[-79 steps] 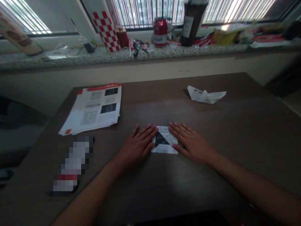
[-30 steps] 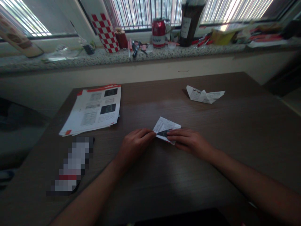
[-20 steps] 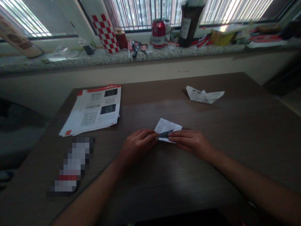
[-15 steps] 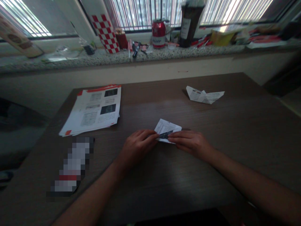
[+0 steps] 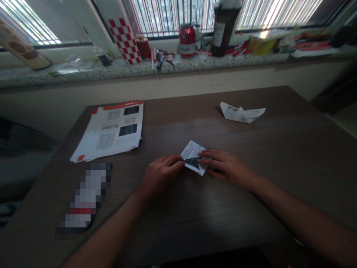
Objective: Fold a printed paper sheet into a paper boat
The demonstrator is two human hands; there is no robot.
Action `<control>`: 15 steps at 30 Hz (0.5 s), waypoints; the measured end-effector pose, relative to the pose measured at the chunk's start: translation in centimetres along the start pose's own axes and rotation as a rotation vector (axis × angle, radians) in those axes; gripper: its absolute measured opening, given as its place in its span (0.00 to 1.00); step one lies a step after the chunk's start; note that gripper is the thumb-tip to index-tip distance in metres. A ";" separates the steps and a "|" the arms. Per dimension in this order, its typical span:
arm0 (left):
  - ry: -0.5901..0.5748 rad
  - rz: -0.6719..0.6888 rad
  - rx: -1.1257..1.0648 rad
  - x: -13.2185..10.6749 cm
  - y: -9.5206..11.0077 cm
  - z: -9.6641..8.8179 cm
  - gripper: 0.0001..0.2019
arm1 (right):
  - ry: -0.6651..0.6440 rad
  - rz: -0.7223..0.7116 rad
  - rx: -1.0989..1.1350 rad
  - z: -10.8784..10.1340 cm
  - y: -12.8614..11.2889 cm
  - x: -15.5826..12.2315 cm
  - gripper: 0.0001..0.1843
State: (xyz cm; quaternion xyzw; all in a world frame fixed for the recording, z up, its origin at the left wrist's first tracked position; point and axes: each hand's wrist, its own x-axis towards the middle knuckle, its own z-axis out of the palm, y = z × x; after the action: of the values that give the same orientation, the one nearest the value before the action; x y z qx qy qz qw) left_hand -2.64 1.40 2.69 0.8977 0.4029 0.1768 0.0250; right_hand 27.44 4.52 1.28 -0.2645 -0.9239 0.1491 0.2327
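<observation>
A small folded paper [image 5: 193, 149], white with print and a dark triangular patch, lies roughly diamond-shaped on the table in front of me. My left hand [image 5: 163, 169] pinches its left corner between thumb and fingers. From the other side, my right hand [image 5: 223, 163] rests on the paper's right part, its fingers stretched and slightly apart, hiding that corner. Beyond them, to the right, stands a folded paper boat [image 5: 242, 114] made of similar printed paper; neither hand touches it.
A stack of printed sheets [image 5: 111, 130] lies on the table [image 5: 178, 216] at the back left. Nearer me is a blurred-out phone-like object [image 5: 86, 197]. On the granite windowsill [image 5: 111, 72] stand a red can [image 5: 187, 41], a dark cup [image 5: 223, 33] and a checkered carton [image 5: 124, 41].
The paper's front flap has opened toward me, showing more of the dark patch. My right hand has spread its fingers and shifted slightly up over the paper; my left hand moved slightly left.
</observation>
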 end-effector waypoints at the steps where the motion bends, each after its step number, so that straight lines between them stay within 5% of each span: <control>1: -0.014 0.001 0.005 0.0 0.0 0.0 0.06 | -0.011 0.000 0.012 0.0 -0.1 0.0 0.21; 15: -0.099 0.059 0.047 -0.2 0.6 -0.4 0.14 | -0.149 -0.046 -0.005 0.5 -0.4 -0.1 0.25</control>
State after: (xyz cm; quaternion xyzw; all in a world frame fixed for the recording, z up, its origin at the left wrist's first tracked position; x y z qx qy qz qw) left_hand -2.47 0.82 3.12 0.9172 0.3784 0.1232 0.0186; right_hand 27.13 4.03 0.99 -0.2320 -0.9449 0.1607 0.1657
